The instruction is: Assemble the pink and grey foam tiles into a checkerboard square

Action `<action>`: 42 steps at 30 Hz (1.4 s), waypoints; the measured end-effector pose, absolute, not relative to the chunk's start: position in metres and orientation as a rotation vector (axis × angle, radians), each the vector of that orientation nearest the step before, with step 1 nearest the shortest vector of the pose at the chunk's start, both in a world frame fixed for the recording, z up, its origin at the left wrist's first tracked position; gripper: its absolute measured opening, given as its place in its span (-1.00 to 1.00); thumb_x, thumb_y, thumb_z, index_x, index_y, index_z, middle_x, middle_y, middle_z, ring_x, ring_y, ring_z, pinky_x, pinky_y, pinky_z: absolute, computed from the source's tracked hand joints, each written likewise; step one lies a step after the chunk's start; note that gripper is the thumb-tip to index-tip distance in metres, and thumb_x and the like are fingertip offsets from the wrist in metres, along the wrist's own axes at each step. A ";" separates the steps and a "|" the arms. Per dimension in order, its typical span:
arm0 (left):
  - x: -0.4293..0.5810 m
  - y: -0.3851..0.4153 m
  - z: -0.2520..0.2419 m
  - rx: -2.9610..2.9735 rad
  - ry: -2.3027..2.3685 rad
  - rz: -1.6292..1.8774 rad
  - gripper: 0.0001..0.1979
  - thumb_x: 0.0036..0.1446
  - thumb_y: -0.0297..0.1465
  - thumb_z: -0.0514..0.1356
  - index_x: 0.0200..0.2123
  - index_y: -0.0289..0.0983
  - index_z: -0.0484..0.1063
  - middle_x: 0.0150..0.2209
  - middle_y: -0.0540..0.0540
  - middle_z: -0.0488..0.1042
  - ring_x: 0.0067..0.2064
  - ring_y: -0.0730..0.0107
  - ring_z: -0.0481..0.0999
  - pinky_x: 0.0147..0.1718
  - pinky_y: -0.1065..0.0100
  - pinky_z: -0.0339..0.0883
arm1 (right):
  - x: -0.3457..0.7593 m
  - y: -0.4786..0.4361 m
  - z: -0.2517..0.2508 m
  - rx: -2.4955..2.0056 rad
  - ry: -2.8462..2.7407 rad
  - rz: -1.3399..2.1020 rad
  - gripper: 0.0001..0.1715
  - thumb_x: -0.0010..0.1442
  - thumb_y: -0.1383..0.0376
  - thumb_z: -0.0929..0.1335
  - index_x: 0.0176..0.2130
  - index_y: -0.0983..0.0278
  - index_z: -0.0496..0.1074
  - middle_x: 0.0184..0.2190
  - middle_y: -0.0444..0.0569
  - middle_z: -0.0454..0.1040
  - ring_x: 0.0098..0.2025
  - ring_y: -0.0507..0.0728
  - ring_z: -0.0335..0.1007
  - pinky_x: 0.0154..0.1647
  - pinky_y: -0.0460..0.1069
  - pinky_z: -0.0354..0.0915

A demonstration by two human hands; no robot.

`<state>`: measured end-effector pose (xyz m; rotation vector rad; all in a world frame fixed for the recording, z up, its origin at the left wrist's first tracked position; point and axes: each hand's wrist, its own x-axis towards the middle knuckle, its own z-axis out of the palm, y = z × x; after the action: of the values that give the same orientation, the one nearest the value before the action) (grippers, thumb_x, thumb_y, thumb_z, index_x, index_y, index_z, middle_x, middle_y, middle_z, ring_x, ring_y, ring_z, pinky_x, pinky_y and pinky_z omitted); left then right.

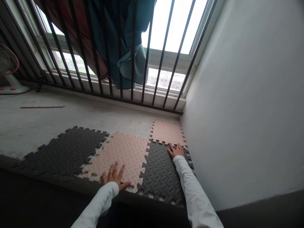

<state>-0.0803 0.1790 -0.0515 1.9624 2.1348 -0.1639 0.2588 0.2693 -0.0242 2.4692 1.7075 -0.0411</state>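
Hands (113,178) spread on foam tiles (125,150), dark railing (111,97), white wall (247,104)

L hand (113,177) & R hand (176,151) both palm-down, splayed.

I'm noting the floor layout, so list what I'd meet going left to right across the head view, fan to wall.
Fan → left dark mat tile → nearer pink mat tile → right dark mat tile → white wall.
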 end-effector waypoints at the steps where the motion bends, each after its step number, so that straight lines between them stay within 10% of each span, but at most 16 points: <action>1: -0.081 0.179 -0.052 1.966 2.137 -0.155 -0.23 -0.24 0.03 0.06 0.09 0.01 -0.04 0.22 -0.02 -0.24 0.20 0.11 -0.31 0.04 -0.07 -0.42 | 0.258 0.268 -0.024 2.467 1.717 -0.017 -0.32 0.04 -0.13 0.00 0.12 0.00 -0.08 0.17 0.07 -0.11 0.16 0.31 -0.20 0.06 0.20 -0.27; 10: -0.078 0.171 -0.043 2.023 2.146 -0.075 -0.25 -0.21 0.04 0.03 0.09 -0.02 -0.02 0.21 -0.05 -0.20 0.20 0.13 -0.25 0.05 -0.05 -0.40 | 0.252 0.259 -0.019 2.486 1.766 0.110 -0.38 0.04 -0.09 0.07 0.06 0.04 0.11 0.12 0.10 0.02 0.09 0.33 -0.06 0.03 0.17 -0.22; 36: -0.079 0.172 -0.037 2.034 2.117 -0.097 -0.29 -0.17 0.04 -0.02 0.10 0.00 -0.03 0.21 -0.04 -0.18 0.20 0.12 -0.25 0.04 -0.05 -0.37 | 0.277 0.261 -0.009 2.606 1.417 -0.178 0.01 0.02 -0.15 -0.02 0.13 0.62 -0.16 0.16 0.33 -0.18 0.18 0.26 -0.29 0.12 0.09 -0.29; 42: -0.078 0.171 -0.036 2.022 2.111 -0.101 -0.29 -0.17 0.03 -0.02 0.10 -0.01 -0.04 0.22 -0.06 -0.19 0.20 0.13 -0.24 0.04 -0.04 -0.38 | 0.253 0.276 -0.003 2.461 1.610 -0.221 -0.10 0.04 -0.12 0.00 0.15 0.47 -0.13 0.17 0.25 -0.16 0.20 0.25 -0.32 0.12 0.13 -0.31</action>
<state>-0.0782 0.1711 -0.0355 2.0223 2.1113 -0.1011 0.2530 0.2759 -0.0026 2.4607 1.6104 -0.2210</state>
